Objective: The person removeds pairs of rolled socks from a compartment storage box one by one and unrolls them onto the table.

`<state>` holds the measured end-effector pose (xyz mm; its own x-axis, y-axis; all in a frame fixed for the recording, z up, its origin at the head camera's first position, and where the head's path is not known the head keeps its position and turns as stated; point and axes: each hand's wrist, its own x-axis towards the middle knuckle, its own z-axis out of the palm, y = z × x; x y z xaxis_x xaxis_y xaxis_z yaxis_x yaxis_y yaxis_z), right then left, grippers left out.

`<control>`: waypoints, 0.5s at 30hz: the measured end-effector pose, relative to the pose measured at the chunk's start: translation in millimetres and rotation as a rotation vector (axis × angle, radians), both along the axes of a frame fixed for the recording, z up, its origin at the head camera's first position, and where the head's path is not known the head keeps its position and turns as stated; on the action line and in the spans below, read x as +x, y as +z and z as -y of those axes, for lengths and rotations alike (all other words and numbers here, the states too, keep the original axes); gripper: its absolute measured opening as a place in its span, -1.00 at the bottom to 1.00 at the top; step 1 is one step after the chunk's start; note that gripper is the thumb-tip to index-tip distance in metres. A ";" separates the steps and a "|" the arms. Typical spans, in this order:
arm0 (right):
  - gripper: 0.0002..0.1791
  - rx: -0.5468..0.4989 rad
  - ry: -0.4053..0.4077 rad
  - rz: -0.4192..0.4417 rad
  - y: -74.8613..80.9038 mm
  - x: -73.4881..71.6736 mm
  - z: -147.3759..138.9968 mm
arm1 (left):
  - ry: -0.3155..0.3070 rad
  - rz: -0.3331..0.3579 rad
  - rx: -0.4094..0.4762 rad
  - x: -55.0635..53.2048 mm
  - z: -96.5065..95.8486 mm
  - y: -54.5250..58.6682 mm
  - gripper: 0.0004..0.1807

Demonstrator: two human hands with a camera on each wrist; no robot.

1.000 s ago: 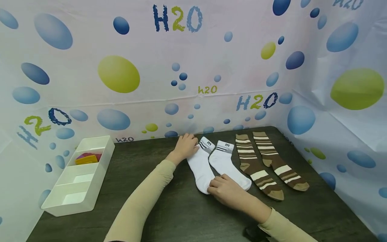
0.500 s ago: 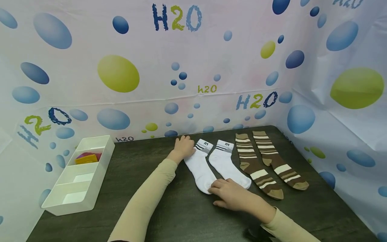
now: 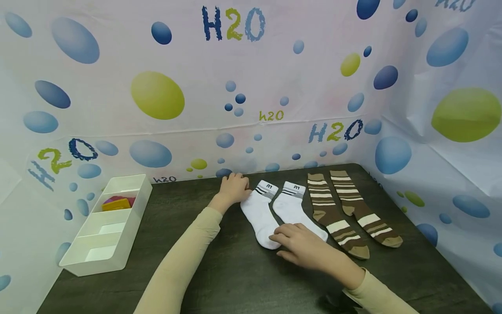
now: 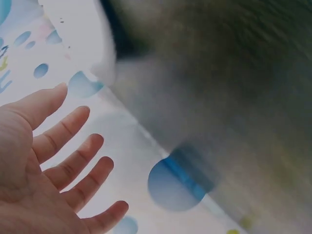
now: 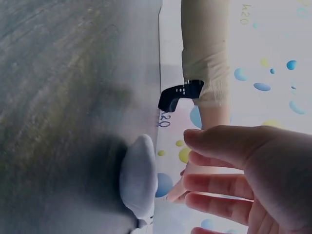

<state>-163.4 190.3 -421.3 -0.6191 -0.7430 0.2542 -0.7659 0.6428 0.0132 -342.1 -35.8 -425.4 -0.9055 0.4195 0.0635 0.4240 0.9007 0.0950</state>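
Note:
Two white ankle socks with dark-striped cuffs lie side by side on the dark table, the left sock [image 3: 259,216] and the right sock [image 3: 293,208]. My left hand [image 3: 234,188] is beside the left sock's cuff, fingertips at its edge; the left wrist view has its fingers [image 4: 73,168] spread and holding nothing. Over the toes of both socks hovers my right hand [image 3: 302,246], fingers loosely extended. In the right wrist view that hand [image 5: 265,180] grips nothing, and a rounded white sock end [image 5: 139,178] rests on the table beyond it.
To the right lie two brown striped socks [image 3: 336,216] [image 3: 362,207]. A white divided tray [image 3: 131,235] stands at the left, with yellow and purple-pink folded items [image 3: 117,203] in one compartment. A bubble-patterned sheet [image 3: 188,148] hangs behind the table.
The left sock's cuff has shifted left and straightened. My left hand has drawn off leftward from that cuff. My right hand's fingers have loosened from the sock toe and spread.

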 end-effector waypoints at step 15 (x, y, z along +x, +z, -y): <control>-0.62 -0.118 0.120 -0.129 7.4 -5.5 1.0 | -0.099 -0.128 0.060 42.1 53.1 21.6 -0.66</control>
<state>-168.9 189.2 -413.9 -0.4843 -0.7700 0.4153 -0.8341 0.5497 0.0465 -300.0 -88.9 -403.8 -0.8427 0.4984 0.2035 0.5226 0.8481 0.0871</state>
